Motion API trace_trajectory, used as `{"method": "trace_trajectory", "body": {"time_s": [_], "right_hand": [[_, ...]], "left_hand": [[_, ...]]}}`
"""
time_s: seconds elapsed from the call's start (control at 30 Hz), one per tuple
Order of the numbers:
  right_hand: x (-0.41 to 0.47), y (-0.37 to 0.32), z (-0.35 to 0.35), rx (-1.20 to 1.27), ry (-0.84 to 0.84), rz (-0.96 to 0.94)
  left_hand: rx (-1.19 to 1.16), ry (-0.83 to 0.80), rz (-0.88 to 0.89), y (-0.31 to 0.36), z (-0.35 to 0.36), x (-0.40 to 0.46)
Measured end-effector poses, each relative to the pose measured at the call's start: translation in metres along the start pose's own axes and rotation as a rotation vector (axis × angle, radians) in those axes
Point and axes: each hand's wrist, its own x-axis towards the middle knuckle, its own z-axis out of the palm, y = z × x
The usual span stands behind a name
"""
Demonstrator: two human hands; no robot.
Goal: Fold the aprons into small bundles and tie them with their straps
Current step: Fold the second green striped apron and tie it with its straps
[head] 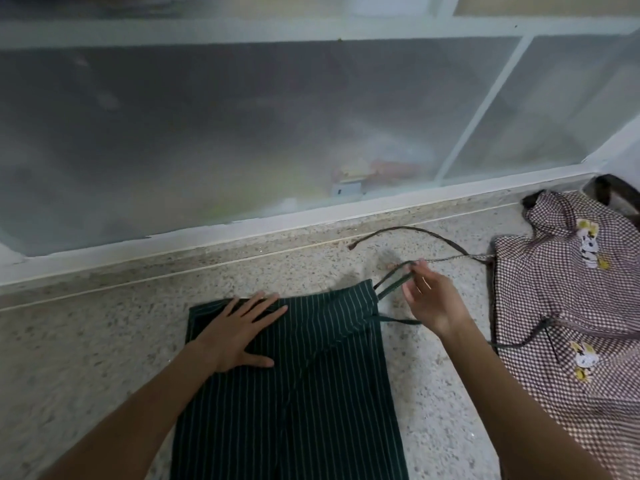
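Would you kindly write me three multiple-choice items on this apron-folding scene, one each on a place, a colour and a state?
1. Where does the brown-checked apron with cartoon patches lie?
A. right of the striped apron
B. left of it
C. under it

2. What colour is the folded pinstriped apron?
A. red
B. dark green
C. yellow

3. What is the left hand doing?
A. pinching a strap
B. hanging clear of the cloth
C. pressing flat on the striped apron

Answers: 1 A, it lies by the right edge of the speckled stone counter. 2 B, dark green with white stripes. 3 C, its fingers are spread on the cloth, while the right hand pinches the dark strap.
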Motion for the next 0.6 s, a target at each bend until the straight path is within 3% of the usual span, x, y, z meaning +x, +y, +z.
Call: {"method": "trace_trajectory", "body": {"time_s": [0.1,0.2,0.27,0.37,0.47,0.6], "right_hand": [[-0.010,-0.026,-0.021,0.235,-0.132,-0.029],[-0.021,-0.064,-0.045,0.172,-0.059,-0.107],[-0.029,-0.088,-0.060,-0.028,0.114,-0.094],[-0.034,-0.104,-0.080,-0.531,0.569,-0.096],[-0.031,-0.091,-0.088,-0.987,0.968,-0.304],[-0.042,-0.037,-0.044,-1.181,0.938,-0.734]], "left_hand": [[-0.015,-0.033,-0.008,-0.002,-0.002,0.000],[-0.010,-0.044,-0.025,-0.003,-0.004,0.002],[0.029,-0.030,-0.043,-0.001,-0.006,0.002],[0.088,0.093,-0.033,0.005,-0.010,-0.003],[0.091,0.290,-0.008,0.006,-0.015,-0.018],[0.013,0.350,-0.168,-0.015,-0.004,-0.049]]}}
